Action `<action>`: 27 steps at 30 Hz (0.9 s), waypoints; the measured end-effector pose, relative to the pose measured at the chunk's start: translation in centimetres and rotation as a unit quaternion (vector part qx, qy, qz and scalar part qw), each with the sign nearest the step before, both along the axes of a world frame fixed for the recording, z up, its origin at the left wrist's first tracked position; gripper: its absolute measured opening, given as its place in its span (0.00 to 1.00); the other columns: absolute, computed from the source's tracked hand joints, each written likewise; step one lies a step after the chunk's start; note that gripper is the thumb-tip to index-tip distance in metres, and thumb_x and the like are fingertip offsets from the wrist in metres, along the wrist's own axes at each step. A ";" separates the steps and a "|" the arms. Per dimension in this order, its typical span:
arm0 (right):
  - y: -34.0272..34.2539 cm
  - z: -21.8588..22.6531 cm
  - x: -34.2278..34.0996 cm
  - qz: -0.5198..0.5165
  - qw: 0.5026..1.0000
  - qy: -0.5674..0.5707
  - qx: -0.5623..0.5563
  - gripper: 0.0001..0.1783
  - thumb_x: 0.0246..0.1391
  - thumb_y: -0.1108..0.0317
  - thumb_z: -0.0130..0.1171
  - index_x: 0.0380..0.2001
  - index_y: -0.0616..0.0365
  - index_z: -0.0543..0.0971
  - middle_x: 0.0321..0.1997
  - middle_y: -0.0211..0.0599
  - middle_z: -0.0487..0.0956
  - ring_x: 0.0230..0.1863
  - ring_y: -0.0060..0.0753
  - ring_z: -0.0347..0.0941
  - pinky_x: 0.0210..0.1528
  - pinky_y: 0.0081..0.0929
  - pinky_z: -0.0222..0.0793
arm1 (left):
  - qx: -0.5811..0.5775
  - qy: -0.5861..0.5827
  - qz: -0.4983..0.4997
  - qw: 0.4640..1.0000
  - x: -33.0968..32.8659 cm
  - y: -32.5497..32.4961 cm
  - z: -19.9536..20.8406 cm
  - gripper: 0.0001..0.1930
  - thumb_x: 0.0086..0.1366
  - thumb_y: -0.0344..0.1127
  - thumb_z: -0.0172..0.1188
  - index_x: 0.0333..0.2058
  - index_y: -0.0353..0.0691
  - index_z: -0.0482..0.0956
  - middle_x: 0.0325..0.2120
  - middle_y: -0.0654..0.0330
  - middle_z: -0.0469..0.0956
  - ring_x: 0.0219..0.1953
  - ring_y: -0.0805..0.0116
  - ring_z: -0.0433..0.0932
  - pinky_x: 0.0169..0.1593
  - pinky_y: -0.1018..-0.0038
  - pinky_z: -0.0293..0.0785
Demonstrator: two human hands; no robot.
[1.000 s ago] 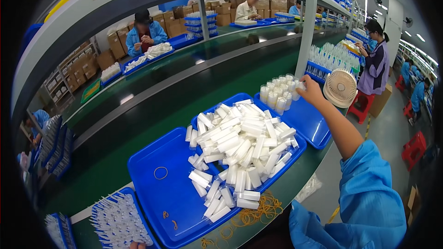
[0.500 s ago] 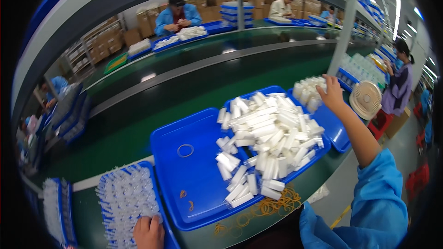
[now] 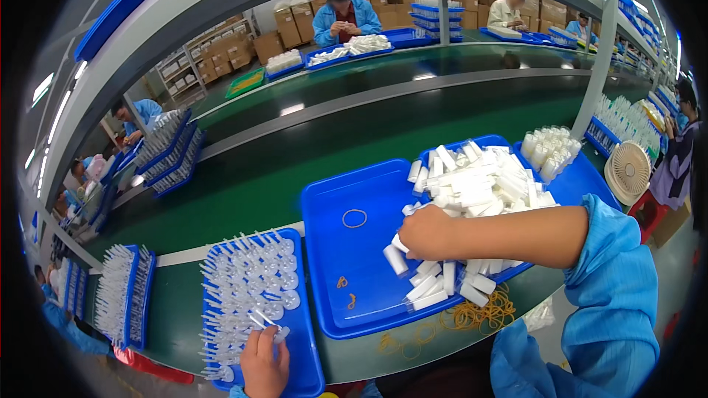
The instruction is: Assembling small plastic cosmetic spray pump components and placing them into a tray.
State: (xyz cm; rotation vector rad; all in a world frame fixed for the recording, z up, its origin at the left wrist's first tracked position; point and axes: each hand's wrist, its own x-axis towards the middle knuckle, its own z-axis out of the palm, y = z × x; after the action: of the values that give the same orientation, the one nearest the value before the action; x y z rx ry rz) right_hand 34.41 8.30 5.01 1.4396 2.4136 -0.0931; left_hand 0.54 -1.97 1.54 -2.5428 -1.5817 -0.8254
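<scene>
At the near left, my left hand [image 3: 264, 365] pinches a small clear plastic part with a thin stem [image 3: 270, 322] over the blue tray [image 3: 300, 365] of similar parts. Rows of these clear stemmed parts [image 3: 247, 280] stand packed in that tray. My right hand [image 3: 429, 233] reaches across to the left side of a heap of white blocks in clear film [image 3: 483, 184]. Its fingers are curled down and mostly hidden; a white block shows right beside them. The heap fills one blue tray and spills into the wide blue tray [image 3: 339, 250] next to it.
Orange rubber bands [image 3: 479, 313] lie along the near edge. Upright white cylinders [image 3: 549, 149] stand in a tray at the right, near a beige fan [image 3: 628, 169]. A metal post [image 3: 601, 51] rises behind. Across the green conveyor [image 3: 273, 177] a person [image 3: 345, 18] in blue works.
My right hand has moved left, from the white cylinders to the heap of blocks. My left hand has lifted slightly, a clear part now in its fingers. The view has shifted left.
</scene>
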 end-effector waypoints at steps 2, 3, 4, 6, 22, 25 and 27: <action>0.4 -1.9 -1.1 0.026 0.999 0.007 0.023 0.08 0.38 0.71 0.57 0.26 0.56 0.80 0.31 0.41 0.79 0.37 0.39 0.77 0.35 0.34 0.72 | 0.020 -0.017 0.050 0.998 0.2 -1.2 0.1 0.16 0.53 0.19 0.55 0.42 0.36 0.71 0.28 0.54 0.73 0.32 0.57 0.75 0.32 0.68 0.71; 0.4 -2.6 -1.2 0.053 0.997 0.024 0.055 0.07 0.38 0.71 0.57 0.25 0.56 0.80 0.29 0.40 0.79 0.36 0.39 0.76 0.35 0.34 0.70 | 0.012 -0.055 0.061 0.997 0.4 -1.6 0.1 0.14 0.51 0.19 0.56 0.38 0.36 0.71 0.27 0.55 0.71 0.30 0.59 0.74 0.31 0.71 0.70; 0.4 -3.2 -1.2 0.082 0.992 0.043 0.088 0.07 0.38 0.71 0.56 0.24 0.57 0.80 0.28 0.39 0.79 0.35 0.38 0.76 0.35 0.33 0.69 | 0.005 -0.092 0.075 0.993 0.6 -1.8 0.1 0.12 0.49 0.19 0.57 0.35 0.35 0.71 0.26 0.56 0.70 0.28 0.62 0.74 0.29 0.74 0.69; 0.0 -3.8 -1.2 0.159 0.968 0.070 0.184 0.05 0.37 0.71 0.55 0.22 0.56 0.78 0.24 0.35 0.77 0.32 0.35 0.73 0.35 0.31 0.64 | -0.041 -0.258 0.108 0.959 0.8 -2.5 -1.0 0.10 0.49 0.17 0.55 0.31 0.34 0.70 0.27 0.60 0.66 0.30 0.73 0.73 0.31 0.83 0.69; -2.4 -0.8 -3.1 0.006 0.898 0.435 -0.061 0.12 0.46 0.69 0.61 0.37 0.53 0.78 0.34 0.36 0.73 0.32 0.31 0.71 0.36 0.25 0.67 | -0.184 -0.626 0.018 0.757 4.8 -5.2 -0.7 0.10 0.59 0.21 0.52 0.39 0.38 0.68 0.31 0.60 0.72 0.36 0.71 0.74 0.41 0.75 0.72; -4.4 0.0 -3.8 -0.120 0.808 0.545 -0.186 0.08 0.42 0.70 0.60 0.29 0.58 0.76 0.28 0.37 0.74 0.30 0.25 0.69 0.33 0.25 0.66 | -0.194 -0.729 -0.095 0.649 6.6 -5.5 -0.2 0.12 0.58 0.19 0.52 0.40 0.37 0.67 0.36 0.57 0.71 0.36 0.69 0.73 0.43 0.76 0.71; -5.0 0.1 -3.9 -0.200 0.708 0.604 -0.307 0.12 0.47 0.71 0.59 0.36 0.60 0.72 0.32 0.36 0.74 0.30 0.19 0.65 0.30 0.19 0.61 | -0.215 -0.706 -0.133 0.661 7.2 -5.8 -0.9 0.12 0.57 0.18 0.53 0.39 0.36 0.66 0.40 0.55 0.68 0.37 0.69 0.72 0.42 0.75 0.70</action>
State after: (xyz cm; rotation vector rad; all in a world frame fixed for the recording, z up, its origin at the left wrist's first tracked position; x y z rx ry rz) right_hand 30.55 3.29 5.15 1.7165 2.2060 -2.3333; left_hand 7.76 -7.78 0.60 -2.2185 -1.5512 -3.3765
